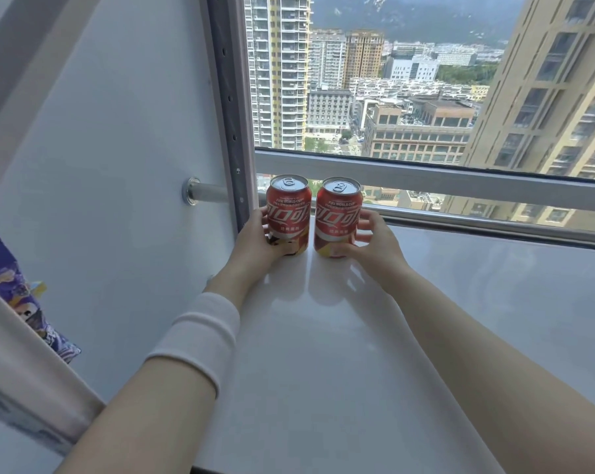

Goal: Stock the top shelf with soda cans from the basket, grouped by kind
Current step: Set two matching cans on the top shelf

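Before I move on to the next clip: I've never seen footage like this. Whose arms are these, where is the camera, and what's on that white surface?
No machine here: these are a person's own arms, filmed by one wide-angle camera worn on the head, looking forward and down. The white surface is a shelf beside a window. Two matching red soda cans stand upright on it, side by side, slightly apart. The left hand holds the left can and the right hand holds the right can, each grip low on the can.
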`<state>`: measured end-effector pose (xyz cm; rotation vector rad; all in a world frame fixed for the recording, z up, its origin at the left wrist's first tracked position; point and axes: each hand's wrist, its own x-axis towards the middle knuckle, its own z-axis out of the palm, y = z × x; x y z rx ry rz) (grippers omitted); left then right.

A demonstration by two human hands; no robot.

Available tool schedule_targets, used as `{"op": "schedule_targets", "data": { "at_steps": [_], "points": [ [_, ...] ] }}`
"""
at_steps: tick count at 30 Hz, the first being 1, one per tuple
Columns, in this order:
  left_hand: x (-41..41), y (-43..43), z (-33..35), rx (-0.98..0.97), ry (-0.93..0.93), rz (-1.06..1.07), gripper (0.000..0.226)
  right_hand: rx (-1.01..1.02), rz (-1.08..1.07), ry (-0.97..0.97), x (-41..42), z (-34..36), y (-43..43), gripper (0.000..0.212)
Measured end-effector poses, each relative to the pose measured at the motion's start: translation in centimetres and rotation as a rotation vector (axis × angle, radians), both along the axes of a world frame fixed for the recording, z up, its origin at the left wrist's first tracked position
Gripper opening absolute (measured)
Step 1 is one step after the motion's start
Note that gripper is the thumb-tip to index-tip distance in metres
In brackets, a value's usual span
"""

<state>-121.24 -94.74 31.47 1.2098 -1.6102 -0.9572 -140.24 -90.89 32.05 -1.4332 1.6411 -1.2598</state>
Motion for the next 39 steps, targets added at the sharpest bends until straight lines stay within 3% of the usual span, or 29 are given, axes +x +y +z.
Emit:
{"op": "schedule_targets", "data": {
  "at_steps": [16,39],
  "points": [
    [0.2,-1.7,-0.1,-0.008,-0.058,-0.018,0.075,0.018,0.076,-0.102,-0.3,-0.8,-1.9,0.069],
    [0.9,-0.1,0.4,0.003,-0.112,-0.063,0.074,0.000,0.009,-0.030,0.0,-0.3,1.1,0.069]
  ]
}}
